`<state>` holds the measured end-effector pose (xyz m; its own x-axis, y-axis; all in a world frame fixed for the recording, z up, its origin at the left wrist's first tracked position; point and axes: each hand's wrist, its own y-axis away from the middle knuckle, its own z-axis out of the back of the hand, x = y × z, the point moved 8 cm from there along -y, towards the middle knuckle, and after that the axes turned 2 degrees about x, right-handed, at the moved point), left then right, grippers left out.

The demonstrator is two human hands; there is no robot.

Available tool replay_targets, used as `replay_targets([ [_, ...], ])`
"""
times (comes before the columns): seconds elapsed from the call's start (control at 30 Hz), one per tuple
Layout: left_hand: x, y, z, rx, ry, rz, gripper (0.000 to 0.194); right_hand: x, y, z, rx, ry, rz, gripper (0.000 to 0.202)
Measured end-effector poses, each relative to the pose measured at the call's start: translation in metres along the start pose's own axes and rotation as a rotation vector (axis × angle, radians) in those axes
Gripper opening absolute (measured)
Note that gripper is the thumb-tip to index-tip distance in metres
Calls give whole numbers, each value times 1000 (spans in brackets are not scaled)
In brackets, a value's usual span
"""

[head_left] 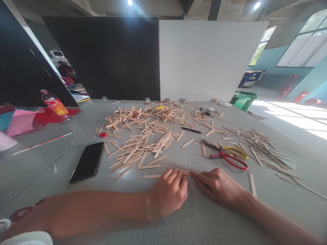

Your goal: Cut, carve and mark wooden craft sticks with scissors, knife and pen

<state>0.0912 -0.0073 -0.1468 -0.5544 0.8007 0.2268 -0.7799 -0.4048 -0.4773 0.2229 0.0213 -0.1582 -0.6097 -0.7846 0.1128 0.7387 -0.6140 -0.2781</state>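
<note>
My left hand rests on the grey table with its fingers bent and pressed down on a wooden craft stick. My right hand comes in from the right, fingers together, its index fingertip at the right end of that stick. Another craft stick sticks out to the left of my left hand; whether both sticks touch is hidden under the fingers. Just beyond lie two sticks joined at an angle. Red-and-yellow handled scissors lie open beyond my right hand.
A big heap of craft sticks covers the table's far middle. Left stands a black phone lying flat, and a drink bottle. A black pen and a red ring lie near the heap. Split sticks are at right.
</note>
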Motion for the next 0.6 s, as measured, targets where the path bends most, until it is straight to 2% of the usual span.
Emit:
replay_targets([
  [0.27, -1, -2, 1, 22, 4, 11, 35, 4, 2, 4, -18, 31, 20, 50],
  [0.6, 0, 0, -2, 47, 31, 7, 37, 0, 5, 0, 20, 36, -45, 45],
])
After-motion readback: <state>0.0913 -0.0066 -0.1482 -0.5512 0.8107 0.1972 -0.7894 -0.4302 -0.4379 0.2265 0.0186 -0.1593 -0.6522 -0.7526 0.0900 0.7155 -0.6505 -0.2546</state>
